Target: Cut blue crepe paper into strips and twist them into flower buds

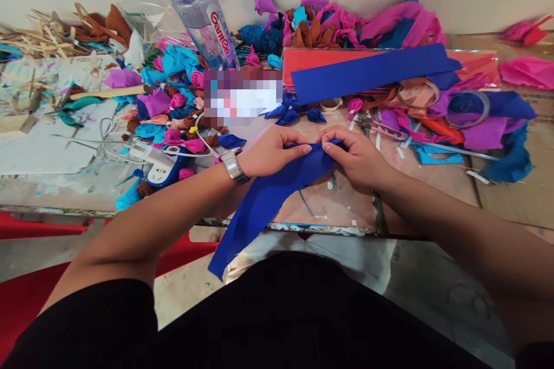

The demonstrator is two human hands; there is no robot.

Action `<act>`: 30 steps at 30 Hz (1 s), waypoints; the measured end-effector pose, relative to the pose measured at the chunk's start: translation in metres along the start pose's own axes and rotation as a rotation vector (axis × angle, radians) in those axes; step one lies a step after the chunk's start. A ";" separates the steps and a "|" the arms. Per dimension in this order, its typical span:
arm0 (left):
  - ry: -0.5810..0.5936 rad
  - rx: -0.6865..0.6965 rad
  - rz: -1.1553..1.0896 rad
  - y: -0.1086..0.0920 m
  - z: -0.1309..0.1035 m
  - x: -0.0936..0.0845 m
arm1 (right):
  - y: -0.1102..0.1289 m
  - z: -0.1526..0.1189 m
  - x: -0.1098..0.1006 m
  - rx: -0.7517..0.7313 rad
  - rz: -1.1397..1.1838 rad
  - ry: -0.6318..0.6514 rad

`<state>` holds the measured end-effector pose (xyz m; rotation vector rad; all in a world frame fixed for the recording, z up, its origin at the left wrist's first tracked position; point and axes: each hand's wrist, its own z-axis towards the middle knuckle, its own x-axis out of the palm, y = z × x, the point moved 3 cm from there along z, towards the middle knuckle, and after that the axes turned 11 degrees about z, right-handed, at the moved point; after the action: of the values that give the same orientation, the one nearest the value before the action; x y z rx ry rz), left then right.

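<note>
A long strip of dark blue crepe paper (264, 202) is stretched between my hands above the table's front edge. My left hand (274, 153), with a metal watch on its wrist, pinches the strip's upper edge between thumb and fingers. Close by on the right, my right hand (352, 155) pinches the same edge near the strip's end. The loose end hangs down to the left, past the table edge. Just beyond my hands lie small twisted blue paper pieces (288, 115). Another flat blue strip (367, 75) rests on a red-orange sheet pack (476, 66).
A water bottle (201, 17) leans at the back. Crumpled coloured paper pieces (168, 104) cover the left middle, near a power strip (167, 167) with white cables. Tape rolls (467, 109) and a pink cutter (387, 130) lie right. Thin wooden sticks (47, 34) pile far left.
</note>
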<state>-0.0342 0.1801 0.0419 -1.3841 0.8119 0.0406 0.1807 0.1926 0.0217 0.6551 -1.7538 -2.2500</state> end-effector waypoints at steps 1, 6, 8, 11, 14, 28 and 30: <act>0.006 -0.002 -0.010 0.001 0.000 0.000 | 0.000 0.000 0.000 -0.010 -0.003 0.003; 0.033 -0.005 -0.008 0.006 0.001 0.001 | 0.001 -0.001 0.001 -0.009 -0.001 -0.006; 0.042 -0.004 -0.003 0.007 0.001 0.000 | 0.001 -0.001 0.001 0.012 0.000 -0.011; 0.047 0.004 -0.009 0.008 0.002 0.000 | 0.001 -0.002 0.001 0.021 -0.005 -0.009; 0.054 0.001 -0.013 0.008 0.002 0.000 | 0.000 -0.002 0.001 0.017 -0.010 0.000; 0.050 -0.017 0.006 0.003 0.003 -0.002 | 0.006 -0.008 -0.008 0.013 0.052 -0.153; 0.056 -0.019 0.002 0.004 0.002 -0.002 | 0.008 -0.008 -0.010 0.002 0.057 -0.147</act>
<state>-0.0361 0.1837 0.0397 -1.4076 0.8614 0.0111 0.1923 0.1882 0.0305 0.4447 -1.8162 -2.3107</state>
